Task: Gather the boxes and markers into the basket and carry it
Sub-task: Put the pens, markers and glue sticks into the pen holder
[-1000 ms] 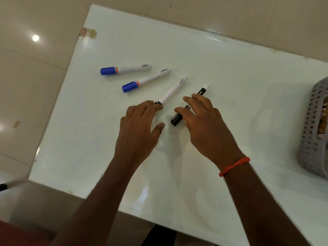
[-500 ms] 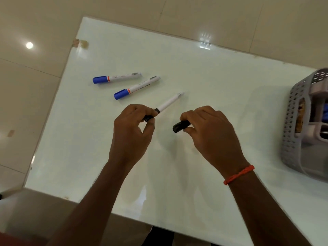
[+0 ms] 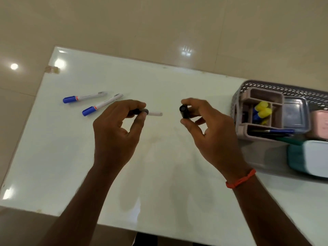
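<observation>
My left hand (image 3: 117, 132) pinches a black-capped white marker (image 3: 154, 113) near its cap, lifted off the white table (image 3: 159, 183). My right hand (image 3: 209, 132) holds a second black-capped marker (image 3: 184, 110), its cap end pointing at me. Two blue-capped markers (image 3: 83, 97) (image 3: 102, 104) lie on the table to the left. The grey perforated basket (image 3: 276, 87) stands at the right edge. It holds a pinkish organiser (image 3: 262, 96) with yellow and blue items and pens, a clear-lidded box (image 3: 295, 112), a pink box (image 3: 319, 121) and a teal and white box (image 3: 308, 157).
The table's left and far edges drop to a glossy beige tiled floor (image 3: 159, 29). A small piece of tape (image 3: 52, 69) sticks at the far left corner. My right wrist wears an orange band (image 3: 241, 179).
Both hands have lifted their markers off the table and moved apart, the right one toward the basket. My head has turned right, bringing the basket's contents into view.
</observation>
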Available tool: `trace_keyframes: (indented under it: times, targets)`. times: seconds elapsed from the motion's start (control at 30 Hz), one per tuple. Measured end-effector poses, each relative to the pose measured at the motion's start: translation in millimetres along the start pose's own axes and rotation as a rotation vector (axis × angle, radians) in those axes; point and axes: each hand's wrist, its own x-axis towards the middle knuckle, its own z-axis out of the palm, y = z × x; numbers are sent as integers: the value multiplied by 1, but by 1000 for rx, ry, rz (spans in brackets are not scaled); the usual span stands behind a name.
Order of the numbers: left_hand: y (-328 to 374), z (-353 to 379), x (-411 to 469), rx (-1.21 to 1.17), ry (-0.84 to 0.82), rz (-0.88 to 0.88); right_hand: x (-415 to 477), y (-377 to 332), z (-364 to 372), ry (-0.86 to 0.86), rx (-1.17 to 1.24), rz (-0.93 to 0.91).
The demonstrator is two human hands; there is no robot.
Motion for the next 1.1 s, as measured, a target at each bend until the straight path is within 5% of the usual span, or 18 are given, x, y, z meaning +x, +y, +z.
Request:
trace_keyframes:
  times: [0.53,0.8,1.1]
  targets:
    - [136,75,29,-148,19,229,1,26,-135,289,30,-71]
    - [192,124,40,-248,26,284,5,63,-195,591,145,33]
    - [198,178,34,-219,14,305,4,114,-199,636,108,24]
